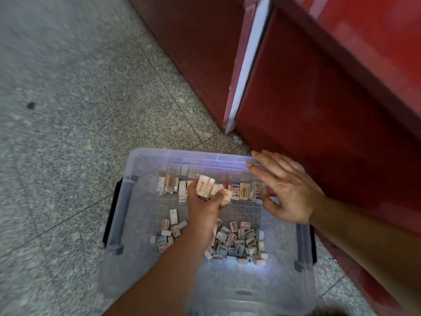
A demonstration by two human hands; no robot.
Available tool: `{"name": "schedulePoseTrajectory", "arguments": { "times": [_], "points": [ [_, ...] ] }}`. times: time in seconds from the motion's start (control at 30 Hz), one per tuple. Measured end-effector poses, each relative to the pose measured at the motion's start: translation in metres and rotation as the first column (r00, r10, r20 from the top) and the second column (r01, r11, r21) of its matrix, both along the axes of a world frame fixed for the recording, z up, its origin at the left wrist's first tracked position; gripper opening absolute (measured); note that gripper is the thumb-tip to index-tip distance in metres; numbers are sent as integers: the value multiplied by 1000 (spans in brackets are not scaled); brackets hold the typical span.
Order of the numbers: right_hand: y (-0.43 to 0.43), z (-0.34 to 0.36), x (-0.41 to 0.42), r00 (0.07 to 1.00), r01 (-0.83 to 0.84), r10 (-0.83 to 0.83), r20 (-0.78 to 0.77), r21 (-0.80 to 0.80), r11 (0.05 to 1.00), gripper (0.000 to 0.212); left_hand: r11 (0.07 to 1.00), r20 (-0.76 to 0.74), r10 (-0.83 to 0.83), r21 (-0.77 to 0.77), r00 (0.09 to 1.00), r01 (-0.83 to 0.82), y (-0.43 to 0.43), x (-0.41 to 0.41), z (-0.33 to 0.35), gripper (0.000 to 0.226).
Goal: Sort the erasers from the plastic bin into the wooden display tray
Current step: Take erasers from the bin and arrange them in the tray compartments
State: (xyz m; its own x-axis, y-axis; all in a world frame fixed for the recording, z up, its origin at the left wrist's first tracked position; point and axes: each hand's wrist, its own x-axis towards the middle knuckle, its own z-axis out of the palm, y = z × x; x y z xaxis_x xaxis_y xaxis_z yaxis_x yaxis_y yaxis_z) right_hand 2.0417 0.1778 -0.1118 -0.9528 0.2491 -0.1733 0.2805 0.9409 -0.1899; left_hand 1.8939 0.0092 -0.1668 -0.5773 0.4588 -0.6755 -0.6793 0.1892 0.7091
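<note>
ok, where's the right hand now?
Head view, right of centre: right hand spread open over the plastic bin's far-right corner, beside the red cabinet, right of the left hand gripping erasers.

Clear plastic bin (145,156) with black latches, speckled grey floor (68,87), dark red cabinet (319,99)

The light is dim and cool, with a bluish-white glare patch burning out the bottom of the plastic bin (127,201) near its closer end and a thinner streak of shine along its far rim. Motion blur smears the speckled floor (68,99) at upper left and the red cabinet (319,99) at upper right, and the erasers (206,185) held in the left hand (205,208) look soft too. Straight edges bow towards the borders of the wide-angle view.
</note>
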Motion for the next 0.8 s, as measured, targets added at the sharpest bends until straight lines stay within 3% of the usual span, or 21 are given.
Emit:
{"name": "schedulePoseTrajectory", "arguments": {
  "times": [0.1,0.17,0.23,0.3,0.37,0.5,0.57,0.8],
  "points": [
    [-9,16,-4,996,89,-87,22,-98,991,77,996,-64,-75,51,995,79,-5,4,43,56],
    [-25,37,-5,962,243,-265,-61,-245,938,68,980,-102,-164,95,981,174,-7,7,74,54],
    [-44,67,-1,848,396,-518,-111,-516,760,46,954,-147,-255,123,956,274,-9,12,111,53],
    [-54,101,10,729,423,-682,-60,-744,518,20,921,-185,-335,143,924,363,-8,21,151,55],
    [-59,143,32,650,430,-754,-97,-770,470,9,871,-212,-424,168,880,461,-7,35,190,55],
    [-78,228,87,494,368,-865,-90,-880,302,12,723,-277,-609,192,743,664,-9,76,260,49],
    [-90,260,114,480,349,-873,-82,-895,276,16,638,-306,-679,205,668,742,-13,99,289,49],
    [-127,314,198,401,411,-903,-153,-851,327,42,413,-404,-797,176,448,894,-16,178,339,50]
  ]
}}
